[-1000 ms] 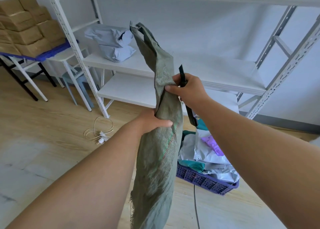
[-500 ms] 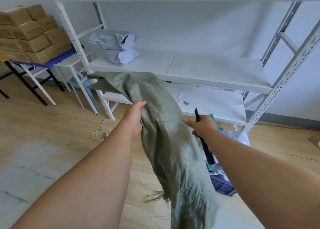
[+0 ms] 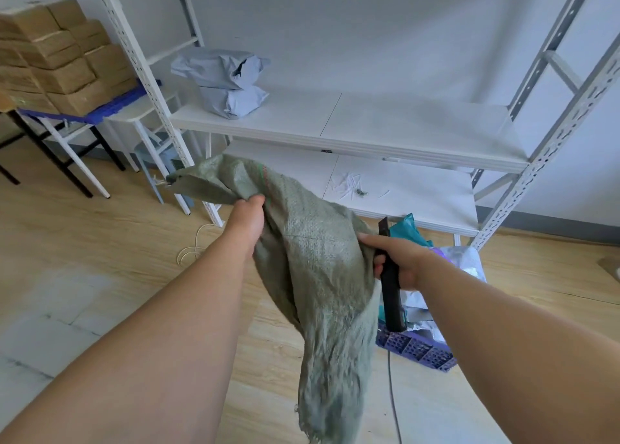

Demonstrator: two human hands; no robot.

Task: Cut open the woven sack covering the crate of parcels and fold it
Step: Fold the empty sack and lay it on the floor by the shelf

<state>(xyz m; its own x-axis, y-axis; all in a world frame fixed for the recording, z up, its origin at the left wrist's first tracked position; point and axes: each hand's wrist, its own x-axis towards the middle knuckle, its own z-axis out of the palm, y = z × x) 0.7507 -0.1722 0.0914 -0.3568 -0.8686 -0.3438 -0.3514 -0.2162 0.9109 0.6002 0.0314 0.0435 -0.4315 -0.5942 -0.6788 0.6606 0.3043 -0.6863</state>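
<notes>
A grey-green woven sack [image 3: 315, 262] hangs in the air between my hands, its frayed end dangling toward the floor. My left hand [image 3: 246, 220] grips its upper part, and a flap of the sack sticks out to the left past that hand. My right hand [image 3: 397, 259] pinches the sack's right edge and also holds a black utility knife [image 3: 391, 296], handle pointing down. Behind my right arm sits the purple crate [image 3: 419, 351] of parcels [image 3: 466, 259] on the floor, mostly hidden by the sack and arm.
A white metal rack [image 3: 352, 131] stands ahead, with two grey mailer bags [image 3: 224, 81] on its middle shelf and scraps on the lower one. Cardboard boxes [image 3: 50, 57] are stacked on a table at the left. A cord [image 3: 191, 249] lies on the wood floor.
The sack was held upright and bunched a second ago; both hands have since come down and spread apart, so it now drapes between them with its top flopped left.
</notes>
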